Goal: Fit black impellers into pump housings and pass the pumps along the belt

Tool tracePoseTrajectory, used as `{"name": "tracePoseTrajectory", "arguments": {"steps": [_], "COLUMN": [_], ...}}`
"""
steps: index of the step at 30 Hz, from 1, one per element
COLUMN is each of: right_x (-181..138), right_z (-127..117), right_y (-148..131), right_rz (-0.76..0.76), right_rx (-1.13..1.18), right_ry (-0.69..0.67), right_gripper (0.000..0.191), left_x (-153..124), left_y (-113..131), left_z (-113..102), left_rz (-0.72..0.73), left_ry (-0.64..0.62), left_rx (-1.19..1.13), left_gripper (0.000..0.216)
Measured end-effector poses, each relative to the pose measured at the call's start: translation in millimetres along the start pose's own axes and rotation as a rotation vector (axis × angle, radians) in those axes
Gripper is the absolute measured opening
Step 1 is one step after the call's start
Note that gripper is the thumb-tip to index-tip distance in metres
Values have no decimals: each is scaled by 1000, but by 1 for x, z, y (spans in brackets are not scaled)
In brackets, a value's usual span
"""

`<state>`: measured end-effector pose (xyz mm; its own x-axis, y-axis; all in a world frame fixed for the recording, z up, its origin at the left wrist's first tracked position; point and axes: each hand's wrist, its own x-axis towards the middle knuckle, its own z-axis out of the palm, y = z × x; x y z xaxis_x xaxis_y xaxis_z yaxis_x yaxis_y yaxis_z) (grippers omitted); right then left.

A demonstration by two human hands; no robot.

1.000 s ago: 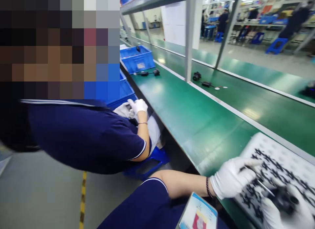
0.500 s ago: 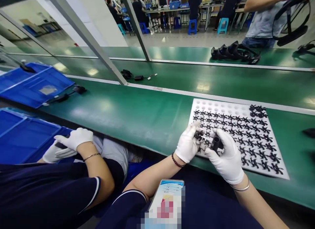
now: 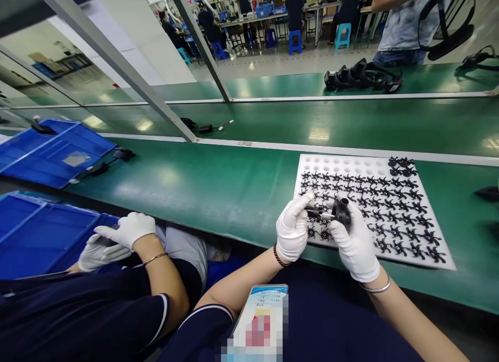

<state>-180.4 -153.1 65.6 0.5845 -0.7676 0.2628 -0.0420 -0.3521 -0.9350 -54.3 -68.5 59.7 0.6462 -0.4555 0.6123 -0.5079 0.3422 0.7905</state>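
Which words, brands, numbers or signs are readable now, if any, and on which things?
No text can be read here.
Badge on the wearer's shirt: printed lines, too small and blurred to read.
Pale label on the far blue bin: any writing is too small to read.

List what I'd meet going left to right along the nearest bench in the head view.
Blue crate with a pale label, black cabled part, person's left hand, black hollow part, person's right hand, black object at the right edge. The white tray overlaps both hands, so it's left out.
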Motion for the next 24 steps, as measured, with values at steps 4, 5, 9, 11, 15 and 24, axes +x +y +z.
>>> {"name": "tracePoseTrajectory", "arguments": {"steps": [4,5,9,11,15,24], "right_x": [4,5,2,-1,-3,-14], "right_z": [2,3,10,13,15,9], "right_y": [-11,-13,-14,-12,-10,0], "right_rz": [229,246,225,219,203,104], "right_rx": [241,262,263,286,324,260], "right_ry": [-45,-57,-32,-24,14,13], "right_gripper": [60,60,65,64,55,53], "left_x": [-4,-6,-15,-17,-15,-3], "left_y": [-8,-8,-4,0,4,20], "left_z": [-1,1,13,17,14,3], "left_rz": [129,135,104,31,-121,-251], "left_ry": [-85,-99,-93,-50,6,-201], "left_rx": [29,4,-173,-267,-300,-63], "left_gripper": [47,50,59,60,49,32]}}
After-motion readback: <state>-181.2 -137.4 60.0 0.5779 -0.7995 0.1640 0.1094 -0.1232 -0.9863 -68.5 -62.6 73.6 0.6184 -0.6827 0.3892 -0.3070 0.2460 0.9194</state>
